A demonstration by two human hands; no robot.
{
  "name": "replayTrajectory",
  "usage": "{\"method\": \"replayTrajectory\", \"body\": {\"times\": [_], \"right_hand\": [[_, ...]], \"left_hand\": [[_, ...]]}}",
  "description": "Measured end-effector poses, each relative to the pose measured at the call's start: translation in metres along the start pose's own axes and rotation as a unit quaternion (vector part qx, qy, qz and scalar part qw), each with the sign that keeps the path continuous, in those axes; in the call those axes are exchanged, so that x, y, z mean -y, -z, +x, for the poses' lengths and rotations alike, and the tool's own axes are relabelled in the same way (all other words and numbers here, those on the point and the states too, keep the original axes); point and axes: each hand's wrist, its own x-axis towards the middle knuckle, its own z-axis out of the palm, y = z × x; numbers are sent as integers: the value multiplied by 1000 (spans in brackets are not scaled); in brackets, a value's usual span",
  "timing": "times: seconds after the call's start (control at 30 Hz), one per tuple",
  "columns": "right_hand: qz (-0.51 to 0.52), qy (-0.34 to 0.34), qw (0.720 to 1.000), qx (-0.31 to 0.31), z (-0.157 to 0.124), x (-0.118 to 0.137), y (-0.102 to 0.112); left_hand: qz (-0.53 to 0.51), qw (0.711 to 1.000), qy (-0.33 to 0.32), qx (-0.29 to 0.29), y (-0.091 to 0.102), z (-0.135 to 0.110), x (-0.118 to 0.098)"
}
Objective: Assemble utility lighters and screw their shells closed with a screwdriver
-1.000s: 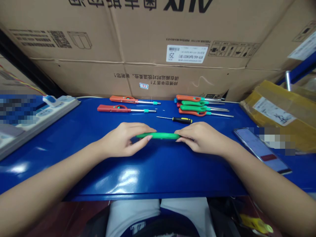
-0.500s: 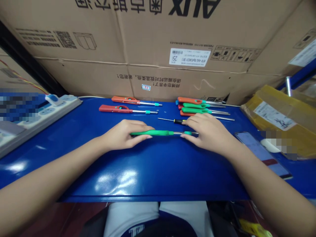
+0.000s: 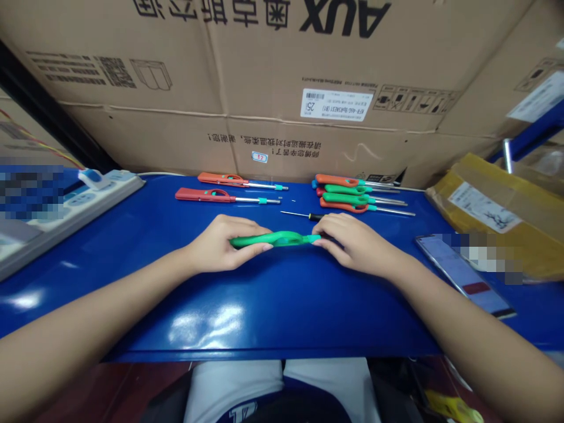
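My left hand (image 3: pixel 220 244) is closed round the handle of a green stick lighter (image 3: pixel 286 237), which lies crosswise over the table. My right hand (image 3: pixel 355 238) pinches the teal collar (image 3: pixel 314 239) where it meets the green handle; its fingers hide the metal tube. Just behind the right fingers lies a small screwdriver (image 3: pixel 315 217), its thin shaft pointing left and part of its black handle covered. Two red-orange stick lighters (image 3: pixel 205 194) rest at the back left, with teal collars near their tips. Several green and orange stick lighters (image 3: pixel 346 198) are piled at the back right, collars against their handles.
A large cardboard box (image 3: pixel 264 88) walls off the back of the blue table (image 3: pixel 282 305). On the left stands a white power strip (image 3: pixel 101 194). A phone (image 3: pixel 467 276) and a yellow package (image 3: pixel 480 205) lie on the right.
My right hand has slid left, bringing the teal collar along the tube up to the green handle. The lighter has turned so its trigger opening shows. My left hand keeps its hold.
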Motion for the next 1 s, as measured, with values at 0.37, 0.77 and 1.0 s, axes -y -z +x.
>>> {"method": "replayTrajectory", "body": {"times": [0.37,0.77,1.0], "right_hand": [[-35,45,998,18,-1,-3,-7],[-36,103,992,-67,-4,1,-23],[-43,112,986,-117,-6,3,-21]], "left_hand": [[-48,996,80,-12,-17,-1,-6],[-189,935,296,45,-16,2,-14],[-216,929,299,21,-18,0,-15]]}}
